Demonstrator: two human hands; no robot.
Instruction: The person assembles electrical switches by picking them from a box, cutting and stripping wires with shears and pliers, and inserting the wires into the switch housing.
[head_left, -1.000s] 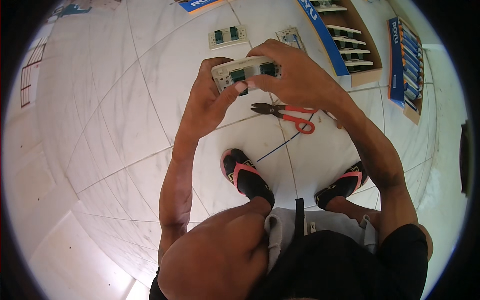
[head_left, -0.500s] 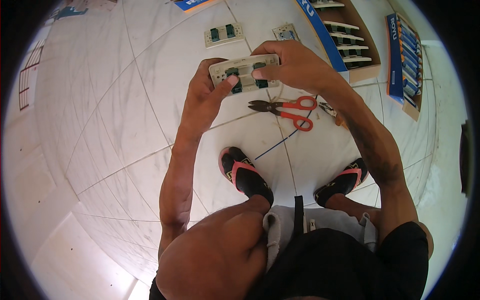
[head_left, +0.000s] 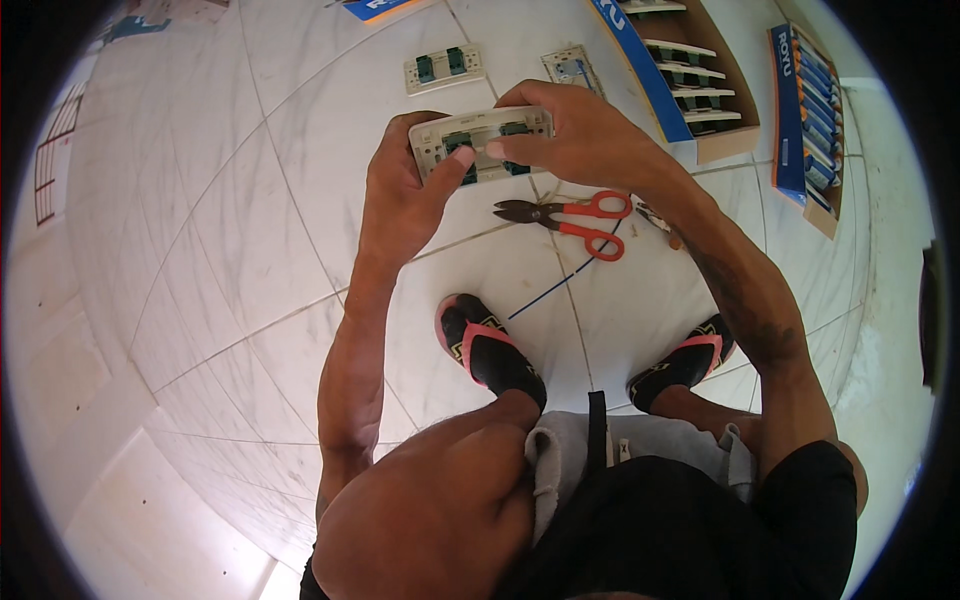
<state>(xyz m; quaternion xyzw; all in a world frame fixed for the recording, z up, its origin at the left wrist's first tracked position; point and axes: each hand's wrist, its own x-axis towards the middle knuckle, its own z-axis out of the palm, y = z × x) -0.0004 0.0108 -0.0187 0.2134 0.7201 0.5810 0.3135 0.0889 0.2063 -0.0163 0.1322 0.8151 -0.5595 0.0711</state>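
Between my hands is a white wall switch plate (head_left: 487,138), its back side facing up, with two dark green modules set in it. My left hand (head_left: 408,165) grips its left end, the thumb on the left module. At the other end my right hand (head_left: 565,130) holds on, fingers behind and thumb laid over the middle near the right module. Beyond the hands a similar plate (head_left: 444,69) with two green modules lies on the floor. Another plate (head_left: 570,70) with a blue part rests behind my right hand. Red-handled snips (head_left: 570,216) lie below the held plate.
Pliers (head_left: 660,225), partly hidden by my right forearm, lie beside the snips. A blue wire (head_left: 545,300) runs across the tiles towards my feet. At the upper right stand an open box of plates (head_left: 730,150) and a box of blue packets (head_left: 790,150). Another blue box (head_left: 385,10) shows at the top.
The held plate and both hands have shifted slightly left. My right thumb has slid left, off the right module towards the plate's middle.
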